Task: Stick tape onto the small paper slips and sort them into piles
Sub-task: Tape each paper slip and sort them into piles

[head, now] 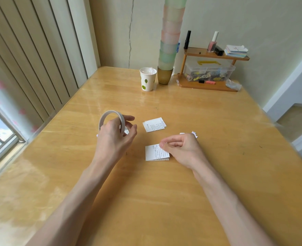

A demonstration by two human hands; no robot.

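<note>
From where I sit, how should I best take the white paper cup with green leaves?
Wrap the mid wall of the white paper cup from the front-left: it stands upright, and the amber cup bearing a tall cup stack stands close on its right.

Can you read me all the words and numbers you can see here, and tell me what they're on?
Far pile of slips: rows of tiny print, too small to read.
Near pile of slips: tiny print too, unreadable.
Blue label on the cup stack: blurred.
Paper cup: only green leaf pictures, no words.
Tape roll: no writing shows.
So nothing here can be quoted.
</note>
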